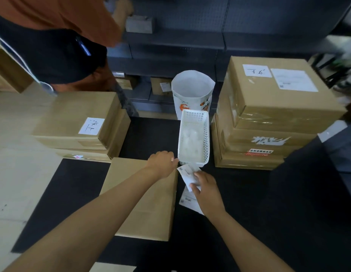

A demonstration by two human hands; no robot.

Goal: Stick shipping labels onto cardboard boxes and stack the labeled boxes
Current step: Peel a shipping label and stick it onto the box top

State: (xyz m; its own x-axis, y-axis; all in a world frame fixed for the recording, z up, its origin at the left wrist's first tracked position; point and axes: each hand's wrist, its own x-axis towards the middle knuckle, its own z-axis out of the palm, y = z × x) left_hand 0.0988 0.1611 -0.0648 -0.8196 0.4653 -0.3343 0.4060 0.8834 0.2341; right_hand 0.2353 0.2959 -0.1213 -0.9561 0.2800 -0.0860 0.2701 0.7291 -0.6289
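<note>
Now both hands on one shipping label point(187, 174), left hand point(162, 163) pinching its corner (beside the basket point(194, 138)), right hand point(207, 188) gripping its near end

Two hands point(162, 163) point(207, 188), two labels point(187, 174) point(188, 202), one plain box point(149, 209), two box stacks point(78, 124) point(268, 118), one white basket point(194, 138), one paper bag point(192, 89)
</note>
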